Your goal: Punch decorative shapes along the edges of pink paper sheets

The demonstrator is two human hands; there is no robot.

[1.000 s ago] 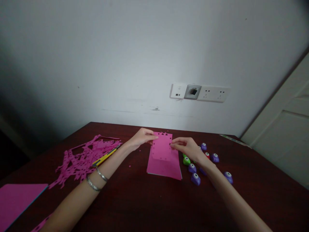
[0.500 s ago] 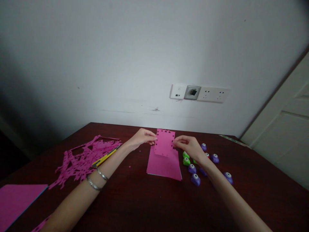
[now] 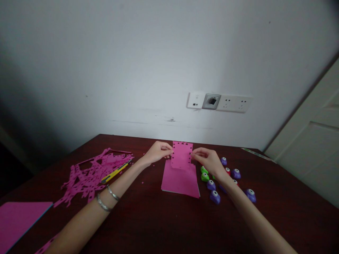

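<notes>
A small pink sheet of paper (image 3: 181,155), with punched holes along its edges, is held up between my two hands. My left hand (image 3: 160,151) pinches its left edge, and my right hand (image 3: 208,157) pinches the right edge. Some of the holes along the top look heart-shaped. Just below and behind the raised sheet, a larger pink paper stack (image 3: 180,181) lies on the dark table, its upper part covered by the sheet. Close to my right hand stand green craft punches (image 3: 204,176) and purple craft punches (image 3: 215,197); my right forearm hides some of them.
Pink cut paper strips (image 3: 87,173) lie heaped on the left of the table (image 3: 148,218), with a yellow utility knife (image 3: 115,173) beside them. Another pink paper stack (image 3: 21,222) is at the near left. A ruler-like strip (image 3: 258,154) lies at the far right, near the wall sockets (image 3: 234,103).
Both hands and the punched sheet have shifted very slightly to the right. The grip on both edges is the same, and the things on the table have stayed put.
</notes>
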